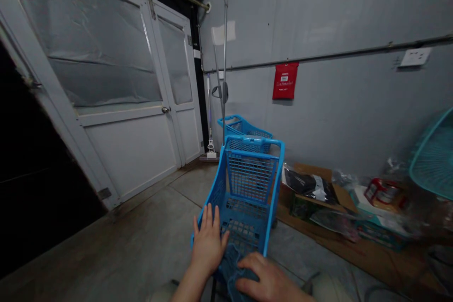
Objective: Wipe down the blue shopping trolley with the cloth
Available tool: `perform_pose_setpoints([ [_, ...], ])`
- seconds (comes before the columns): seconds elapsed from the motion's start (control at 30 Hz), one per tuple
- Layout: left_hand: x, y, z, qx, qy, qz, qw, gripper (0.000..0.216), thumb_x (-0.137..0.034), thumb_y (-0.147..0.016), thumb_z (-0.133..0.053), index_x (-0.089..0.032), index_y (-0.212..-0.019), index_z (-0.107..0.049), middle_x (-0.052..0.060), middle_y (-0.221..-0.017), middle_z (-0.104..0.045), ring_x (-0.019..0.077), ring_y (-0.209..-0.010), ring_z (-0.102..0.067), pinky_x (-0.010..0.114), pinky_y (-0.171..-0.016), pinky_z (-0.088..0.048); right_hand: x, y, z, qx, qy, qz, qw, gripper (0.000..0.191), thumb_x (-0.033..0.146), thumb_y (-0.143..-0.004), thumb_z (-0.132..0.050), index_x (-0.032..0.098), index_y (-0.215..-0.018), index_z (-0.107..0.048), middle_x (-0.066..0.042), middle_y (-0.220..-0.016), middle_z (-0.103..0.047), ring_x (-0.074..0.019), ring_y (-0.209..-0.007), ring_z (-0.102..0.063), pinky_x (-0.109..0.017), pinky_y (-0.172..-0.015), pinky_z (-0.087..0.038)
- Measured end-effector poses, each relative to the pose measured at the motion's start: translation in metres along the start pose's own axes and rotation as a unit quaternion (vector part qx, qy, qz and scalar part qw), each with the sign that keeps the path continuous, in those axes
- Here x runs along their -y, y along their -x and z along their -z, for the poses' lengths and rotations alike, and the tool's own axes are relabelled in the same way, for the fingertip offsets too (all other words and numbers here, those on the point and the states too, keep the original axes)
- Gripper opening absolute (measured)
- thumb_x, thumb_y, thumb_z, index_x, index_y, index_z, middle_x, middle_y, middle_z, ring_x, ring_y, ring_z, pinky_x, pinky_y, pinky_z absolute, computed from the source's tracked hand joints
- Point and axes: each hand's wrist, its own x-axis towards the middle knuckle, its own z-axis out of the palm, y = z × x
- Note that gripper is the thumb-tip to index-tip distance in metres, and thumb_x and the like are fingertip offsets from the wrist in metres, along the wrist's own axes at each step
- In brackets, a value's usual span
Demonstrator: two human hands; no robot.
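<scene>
A blue plastic shopping cart with lattice walls stands right in front of me. My left hand lies with its fingers spread at the cart's near left rim. A crumpled dark blue cloth hangs at the near end of the cart. Fingers of my right hand are curled over this cloth and grip it. The cloth's lower part is cut off by the picture's bottom edge.
Behind stands another blue cart. A mop leans near the white door. To the right are an open cardboard box, bagged goods and a teal fan. A red pouch hangs on the wall.
</scene>
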Motion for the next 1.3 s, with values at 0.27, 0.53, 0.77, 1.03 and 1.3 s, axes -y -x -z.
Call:
perform_pose_setpoints([
  [0.27, 0.0, -0.01, 0.013, 0.052, 0.03, -0.046, 0.997, 0.081, -0.035, -0.079, -0.054, -0.018, -0.151, -0.021, 0.011, -0.158, -0.01, 0.0287, -0.146, -0.011, 0.059, -0.114, -0.014, -0.071, -0.004, 0.106, -0.02, 0.12, -0.034, 0.992, 0.048, 0.004, -0.07, -0.05, 0.023, -0.113, -0.062, -0.009, -0.125, -0.054, -0.0226, -0.114, -0.052, -0.037, -0.098, -0.043],
  [0.53, 0.016, -0.011, 0.009, 0.057, 0.032, -0.063, 0.996, 0.082, -0.04, -0.078, -0.056, -0.018, -0.15, -0.023, 0.012, -0.157, -0.012, 0.0287, -0.145, -0.013, 0.058, -0.115, -0.012, -0.198, -0.041, 0.211, -0.197, 0.269, -0.139, 0.932, 0.042, 0.017, -0.081, -0.05, 0.018, -0.122, -0.058, -0.013, -0.124, -0.052, -0.0276, -0.113, -0.052, -0.043, -0.099, -0.042],
  [0.77, 0.028, -0.012, 0.008, 0.054, 0.027, -0.067, 0.996, 0.082, -0.041, -0.079, -0.055, -0.017, -0.15, -0.022, 0.013, -0.157, -0.014, 0.0278, -0.145, -0.015, 0.057, -0.116, -0.011, -0.177, -0.045, 0.179, -0.118, 0.276, -0.138, 0.944, 0.033, 0.043, -0.088, -0.056, 0.018, -0.107, -0.066, -0.014, -0.119, -0.055, -0.0283, -0.113, -0.051, -0.044, -0.1, -0.04],
  [1.03, 0.036, -0.013, 0.004, 0.041, 0.035, -0.08, 0.995, 0.082, -0.043, -0.078, -0.056, -0.019, -0.15, -0.024, 0.013, -0.157, -0.016, 0.0285, -0.145, -0.017, 0.058, -0.115, -0.013, -0.058, -0.03, 0.082, -0.017, 0.09, -0.04, 0.995, 0.065, 0.063, -0.071, -0.07, 0.023, -0.12, -0.059, -0.011, -0.114, -0.059, -0.0273, -0.106, -0.055, -0.042, -0.095, -0.044],
  [1.3, 0.066, -0.011, 0.004, 0.054, 0.043, -0.123, 0.99, 0.086, -0.038, -0.077, -0.059, -0.023, -0.151, -0.019, 0.01, -0.158, -0.01, 0.0273, -0.146, -0.013, 0.057, -0.116, -0.012, -0.051, -0.035, 0.093, 0.064, 0.084, 0.048, 0.993, 0.032, 0.048, -0.086, -0.062, 0.027, -0.11, -0.063, -0.006, -0.111, -0.061, -0.022, -0.108, -0.057, -0.046, -0.109, -0.031],
])
